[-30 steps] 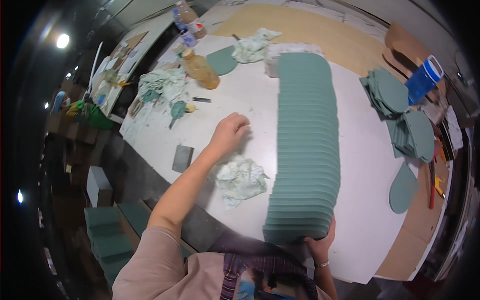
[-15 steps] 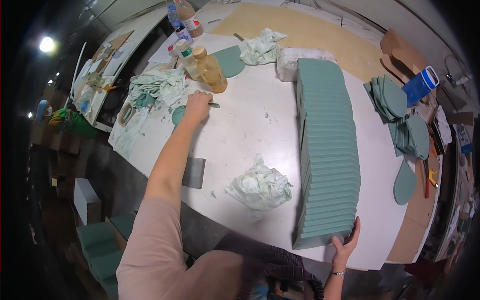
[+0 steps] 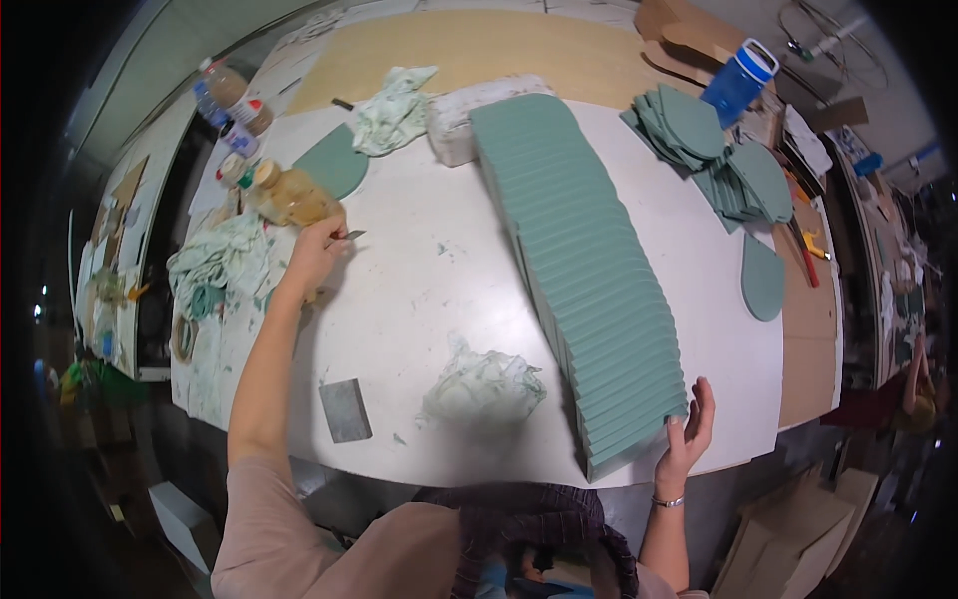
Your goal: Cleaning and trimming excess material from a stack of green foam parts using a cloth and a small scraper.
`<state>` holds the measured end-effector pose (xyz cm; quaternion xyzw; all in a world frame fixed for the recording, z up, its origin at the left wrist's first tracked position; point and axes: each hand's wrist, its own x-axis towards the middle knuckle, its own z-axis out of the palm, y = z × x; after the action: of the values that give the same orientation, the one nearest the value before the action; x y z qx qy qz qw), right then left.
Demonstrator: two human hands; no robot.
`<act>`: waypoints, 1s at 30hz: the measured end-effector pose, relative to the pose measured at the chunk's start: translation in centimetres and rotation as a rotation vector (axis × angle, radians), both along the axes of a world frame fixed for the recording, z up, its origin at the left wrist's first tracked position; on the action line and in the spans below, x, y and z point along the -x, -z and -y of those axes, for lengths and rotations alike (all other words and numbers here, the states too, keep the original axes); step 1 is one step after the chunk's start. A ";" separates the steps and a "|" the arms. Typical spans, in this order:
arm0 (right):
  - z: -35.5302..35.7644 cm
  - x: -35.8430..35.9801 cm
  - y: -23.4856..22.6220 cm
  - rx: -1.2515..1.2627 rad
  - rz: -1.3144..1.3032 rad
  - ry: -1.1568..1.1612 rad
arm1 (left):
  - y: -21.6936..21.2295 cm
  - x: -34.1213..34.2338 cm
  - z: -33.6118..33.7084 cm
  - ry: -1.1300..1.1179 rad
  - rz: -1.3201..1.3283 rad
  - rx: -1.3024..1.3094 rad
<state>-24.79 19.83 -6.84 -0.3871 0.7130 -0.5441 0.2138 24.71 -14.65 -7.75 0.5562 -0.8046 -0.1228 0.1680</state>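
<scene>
My left hand (image 3: 317,252) is closed on a small flat grey blade (image 3: 353,236), whose tip sticks out past the fingers. It is beside a bottle of amber liquid (image 3: 291,192). A long green ridged piece (image 3: 584,270) runs from the middle of the table to its near edge, its far end against a whitish wrapped block (image 3: 454,120). At its near right corner is my right hand (image 3: 683,447), fingers apart and gripping nothing; whether the thumb touches the piece I cannot tell. A crumpled, stained cloth (image 3: 484,387) and a grey rectangular slab (image 3: 345,410) lie left of the piece.
Stained rags (image 3: 225,255) and several bottles crowd the left side. A flat green sheet (image 3: 334,163) and another cloth (image 3: 394,112) lie at the back. On the right are stacked green rounded pieces (image 3: 689,125), a blue jug (image 3: 740,82) and a red-handled tool (image 3: 806,258).
The view has turned, shifting the table leftward in the picture. My left hand still holds the blade near the bottles. My right hand's fingers have come away from the ridged piece's side.
</scene>
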 end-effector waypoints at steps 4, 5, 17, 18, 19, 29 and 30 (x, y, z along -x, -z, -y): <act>3.7 1.3 -2.8 -0.084 -0.131 -0.021 | -7.1 13.4 -0.2 0.270 -0.457 -0.437; 5.1 1.7 -3.4 -0.100 -0.180 -0.054 | -8.1 15.9 -0.2 0.362 -0.431 -0.420; 21.9 1.2 -2.7 -0.183 -0.532 -0.446 | -8.7 26.9 1.9 0.803 0.140 0.140; 22.7 0.9 -2.8 -0.188 -0.523 -0.447 | -8.6 27.1 2.0 0.839 0.140 0.198; 23.4 0.5 -2.9 -0.187 -0.527 -0.469 | -8.5 27.2 2.2 0.841 0.143 0.188; 25.0 -0.3 -0.3 -0.223 -0.661 -0.512 | -8.7 26.5 2.7 0.977 0.195 0.230; 25.0 -0.3 -0.2 -0.228 -0.662 -0.511 | -8.8 26.4 2.7 1.002 0.220 0.228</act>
<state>-24.48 -5.17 -6.67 -0.6789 0.6798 -0.2379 0.1427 -1.72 -17.35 1.03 0.0911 -0.9931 -0.0407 0.0624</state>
